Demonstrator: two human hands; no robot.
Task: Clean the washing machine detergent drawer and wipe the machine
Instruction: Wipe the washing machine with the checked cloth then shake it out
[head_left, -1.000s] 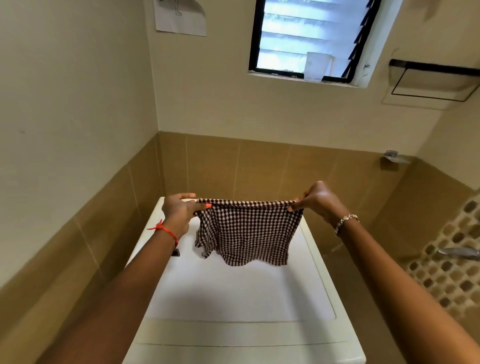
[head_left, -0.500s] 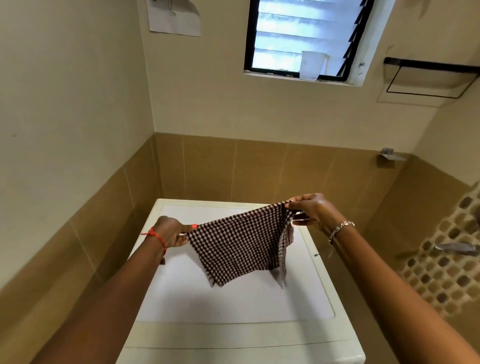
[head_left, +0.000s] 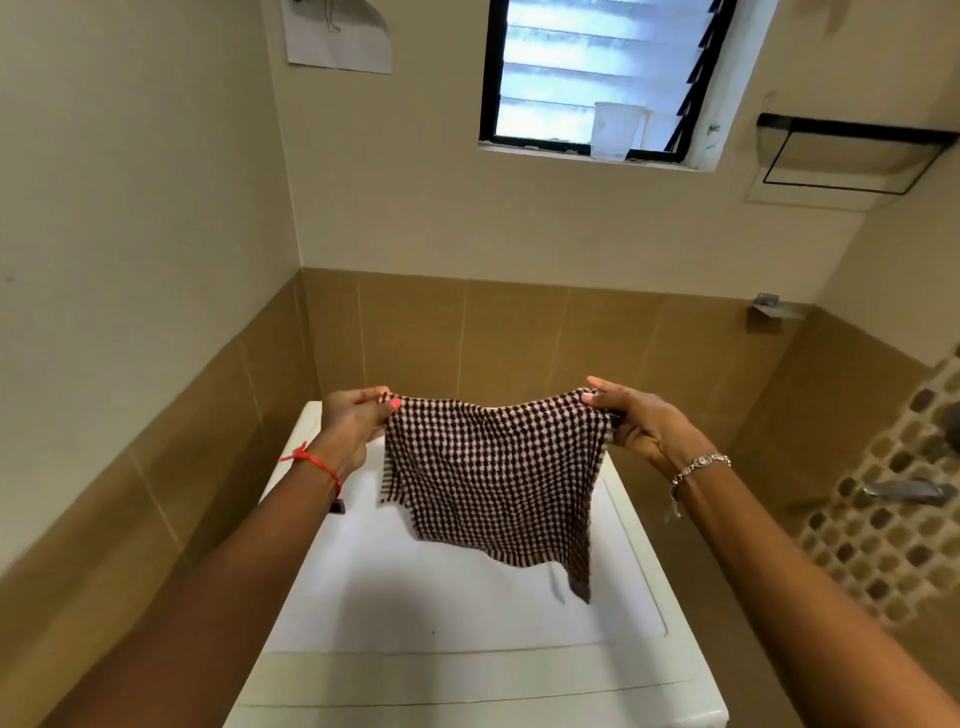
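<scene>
Stretched checked cloth (head_left: 493, 478) hides the washing machine (head_left: 467, 613) top's rear.

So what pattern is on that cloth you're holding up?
The cloth has small dark-brown and white checks, seen best in the head view.

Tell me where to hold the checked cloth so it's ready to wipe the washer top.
Probably take the checked cloth by its two top corners, from above and either side, as the left hand and right hand hold it. That grip spreads the top edge while the rest hangs flat and open over the washing machine lid. The lower right corner droops longest, so gather it before wiping.
</scene>
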